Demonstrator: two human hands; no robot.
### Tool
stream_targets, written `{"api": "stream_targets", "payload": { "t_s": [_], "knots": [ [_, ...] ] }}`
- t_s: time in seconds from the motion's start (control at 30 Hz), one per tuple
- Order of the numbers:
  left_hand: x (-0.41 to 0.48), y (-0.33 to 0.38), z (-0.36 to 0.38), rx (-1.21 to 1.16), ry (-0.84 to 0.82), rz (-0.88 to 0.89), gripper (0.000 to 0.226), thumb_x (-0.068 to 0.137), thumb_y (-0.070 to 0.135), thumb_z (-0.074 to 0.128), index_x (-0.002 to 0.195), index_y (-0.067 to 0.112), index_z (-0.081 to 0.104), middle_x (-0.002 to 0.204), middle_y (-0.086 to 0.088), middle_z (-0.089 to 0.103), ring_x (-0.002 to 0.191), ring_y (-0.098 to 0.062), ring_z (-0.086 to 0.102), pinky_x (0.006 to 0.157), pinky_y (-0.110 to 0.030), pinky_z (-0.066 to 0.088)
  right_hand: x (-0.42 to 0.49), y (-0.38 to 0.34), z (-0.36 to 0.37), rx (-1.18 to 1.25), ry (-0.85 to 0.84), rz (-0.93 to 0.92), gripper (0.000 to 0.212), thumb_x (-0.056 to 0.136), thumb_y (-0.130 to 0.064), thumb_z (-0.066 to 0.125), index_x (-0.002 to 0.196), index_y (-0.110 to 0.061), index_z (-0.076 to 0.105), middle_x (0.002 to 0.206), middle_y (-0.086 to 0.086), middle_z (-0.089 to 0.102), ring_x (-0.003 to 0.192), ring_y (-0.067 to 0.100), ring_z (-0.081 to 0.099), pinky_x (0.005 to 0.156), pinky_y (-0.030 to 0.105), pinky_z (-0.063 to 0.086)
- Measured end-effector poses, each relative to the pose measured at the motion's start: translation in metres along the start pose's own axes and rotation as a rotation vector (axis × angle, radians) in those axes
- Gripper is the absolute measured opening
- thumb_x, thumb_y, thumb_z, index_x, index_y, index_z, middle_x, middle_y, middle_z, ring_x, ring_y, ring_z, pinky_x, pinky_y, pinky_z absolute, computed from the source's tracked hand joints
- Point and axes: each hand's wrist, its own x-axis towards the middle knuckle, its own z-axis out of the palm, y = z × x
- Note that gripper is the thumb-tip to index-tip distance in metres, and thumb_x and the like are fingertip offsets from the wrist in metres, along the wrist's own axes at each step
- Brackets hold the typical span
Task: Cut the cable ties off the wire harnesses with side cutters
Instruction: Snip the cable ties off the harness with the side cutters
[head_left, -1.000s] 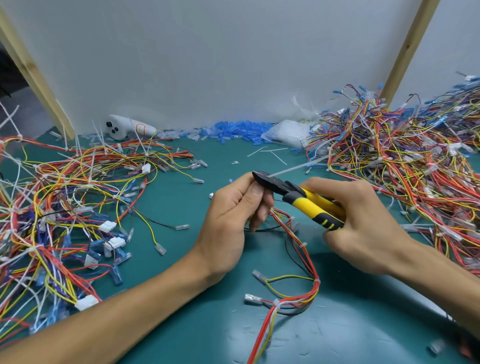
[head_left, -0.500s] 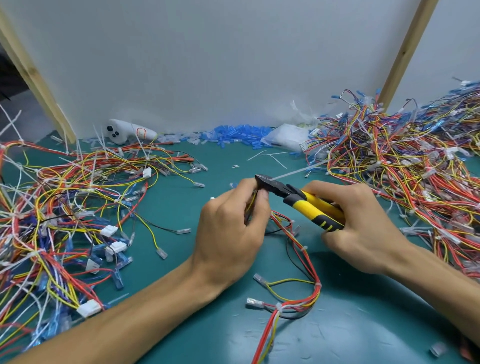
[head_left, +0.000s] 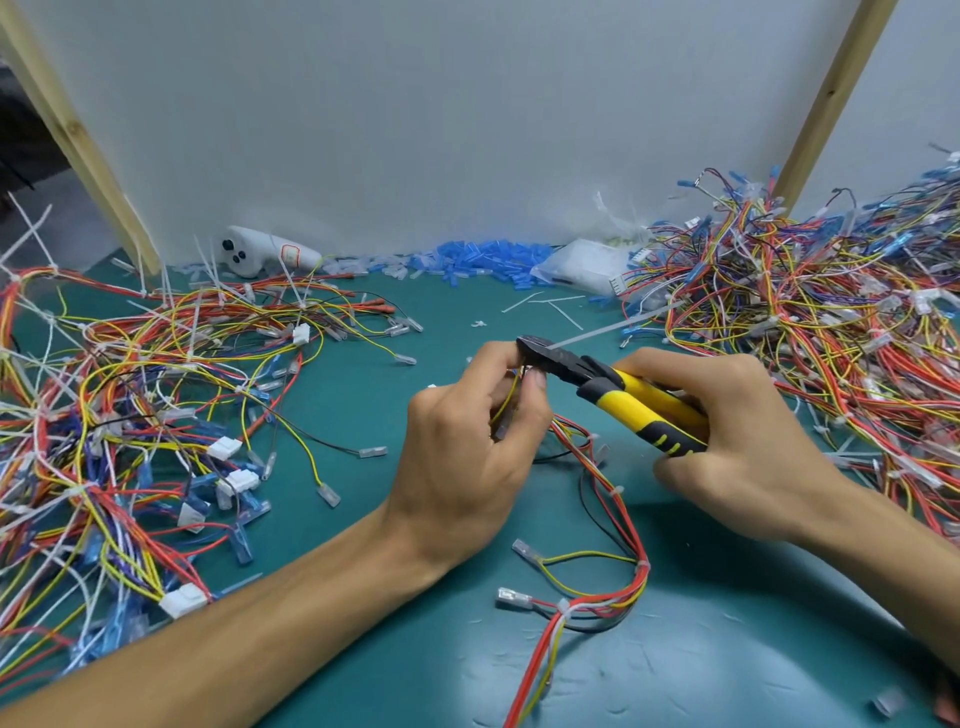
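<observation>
My left hand (head_left: 467, 447) pinches the upper end of a wire harness (head_left: 618, 525) of red, yellow and black wires, held just above the green mat. My right hand (head_left: 737, 441) grips the yellow-and-black side cutters (head_left: 623, 395). The cutters' dark jaws (head_left: 532, 347) sit at my left fingertips, right against the pinched wires. A white cable tie tail (head_left: 602, 332) sticks out to the right from the jaws. The harness trails down towards me, with white ties (head_left: 563, 605) still round it.
A big tangle of harnesses (head_left: 130, 415) covers the left of the green mat (head_left: 395, 405), another pile (head_left: 831, 322) the right. Blue and clear connector sleeves (head_left: 467, 262), a white controller (head_left: 260, 254) and a plastic bag (head_left: 587, 267) lie along the white back wall. Cut tie pieces (head_left: 550, 306) lie mid-mat.
My left hand has shifted its fingers up on the harness, now pinching it at the cutter tips. The cutters moved slightly closer to the pinched spot; a yellow wire now shows in my left hand.
</observation>
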Motion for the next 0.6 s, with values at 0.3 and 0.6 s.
{"api": "stream_targets", "payload": {
  "t_s": [0.3, 0.6],
  "knots": [
    [0.0006, -0.0014, -0.0025, -0.055, 0.004, -0.010, 0.014, 0.103, 0.015, 0.061, 0.091, 0.010, 0.067, 0.056, -0.001, 0.050, 0.053, -0.025, 0.045, 0.056, -0.039, 0.042, 0.0013, -0.0012, -0.0054, 0.024, -0.069, 0.028, 0.045, 0.053, -0.007, 0.061, 0.094, -0.025, 0.063, 0.066, -0.006, 0.046, 0.058, 0.009, 0.035, 0.049, 0.020, 0.026],
    [-0.0019, -0.0022, -0.0013, -0.063, -0.038, 0.033, 0.025, 0.107, 0.010, 0.052, 0.091, 0.003, 0.069, 0.068, 0.006, 0.072, 0.061, 0.003, 0.061, 0.063, -0.022, 0.052, 0.0001, 0.0025, -0.0020, 0.063, -0.119, 0.011, 0.052, 0.058, -0.002, 0.060, 0.104, -0.026, 0.067, 0.069, 0.000, 0.048, 0.061, 0.009, 0.034, 0.052, 0.023, 0.026]
  ]
}}
